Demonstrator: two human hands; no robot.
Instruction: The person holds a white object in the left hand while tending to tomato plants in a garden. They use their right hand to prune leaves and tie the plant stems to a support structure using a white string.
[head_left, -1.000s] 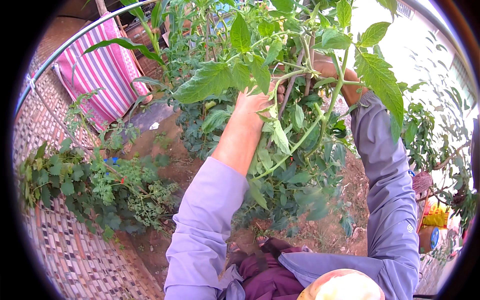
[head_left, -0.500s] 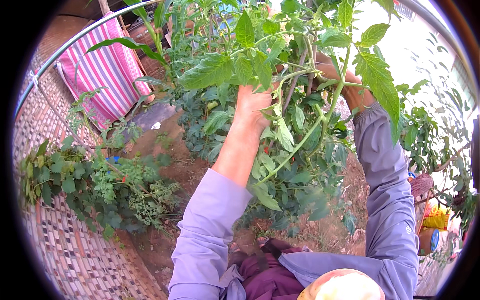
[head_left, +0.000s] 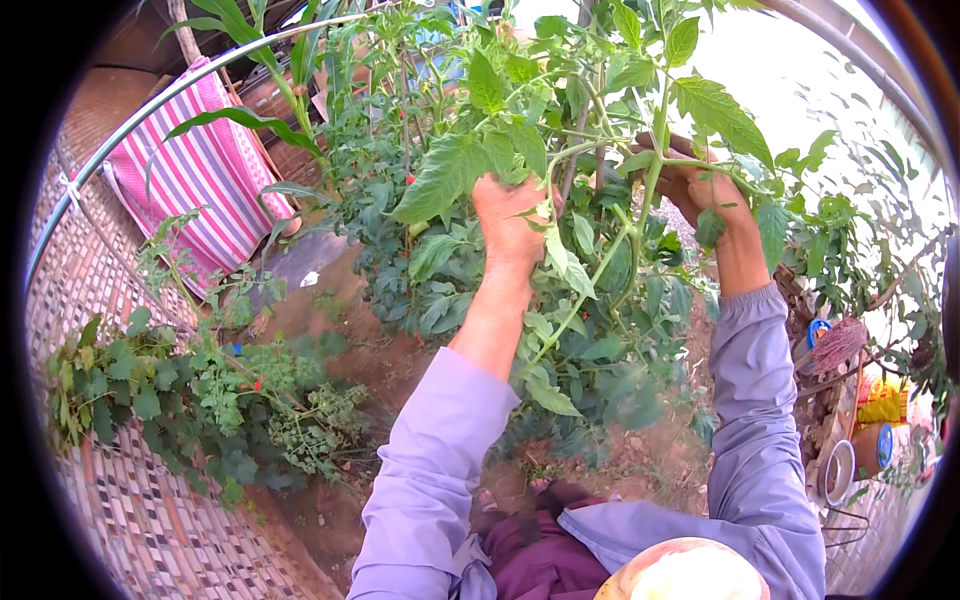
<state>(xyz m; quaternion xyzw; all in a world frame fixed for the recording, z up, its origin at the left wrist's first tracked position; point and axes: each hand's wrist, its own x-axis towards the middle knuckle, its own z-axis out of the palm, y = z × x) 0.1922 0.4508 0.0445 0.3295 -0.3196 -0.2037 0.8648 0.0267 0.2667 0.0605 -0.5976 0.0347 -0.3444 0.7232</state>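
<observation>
A leafy tomato plant [head_left: 632, 240] rises in front of me, its thick green stem leaning up between my hands beside a thin stake [head_left: 573, 165]. My left hand [head_left: 512, 225] is closed among the leaves left of the stem. Foliage covers its fingertips, so what it grips cannot be made out. To the right of the stem, my right hand [head_left: 705, 190] reaches up with its fingers stretched out behind the stem and leaves. It seems to hold nothing; some fingertips are hidden. A leaf overlaps its wrist.
A curved hoop [head_left: 150, 105] arches over the bed at left. Behind it hangs a striped pink cloth [head_left: 190, 170]. Low vines [head_left: 150, 390] edge the brick paving [head_left: 170, 510]. At right are a blue-ended container [head_left: 878, 447], a yellow bag [head_left: 882, 400] and a leafy branch.
My right hand has come out from behind the leaves, shifting slightly down and right. My left hand remains closed near the stem, a little lower. The upper leaves have swayed.
</observation>
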